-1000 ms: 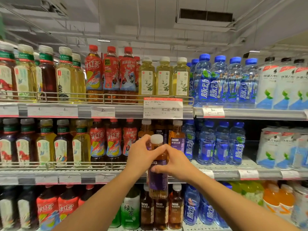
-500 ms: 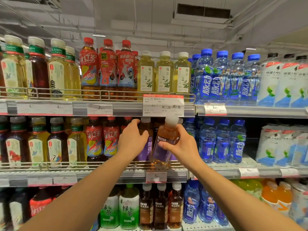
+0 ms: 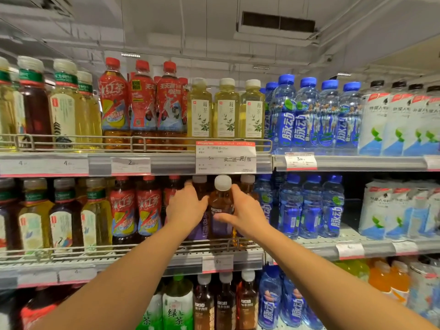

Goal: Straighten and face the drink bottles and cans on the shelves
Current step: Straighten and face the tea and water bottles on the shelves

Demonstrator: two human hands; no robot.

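My right hand (image 3: pixel 242 211) holds the brown tea bottle with the purple label (image 3: pixel 221 206) in the middle row of the middle shelf (image 3: pixel 133 258), fingers curled round it. It looks upright, just behind the wire rail (image 3: pixel 119 247). My left hand (image 3: pixel 187 208) rests on the bottle next to it (image 3: pixel 199 186); I cannot tell if it grips. If I push too hard, my bottle could bump its neighbors and knock them over. If I let go early, it could tip over the rail.
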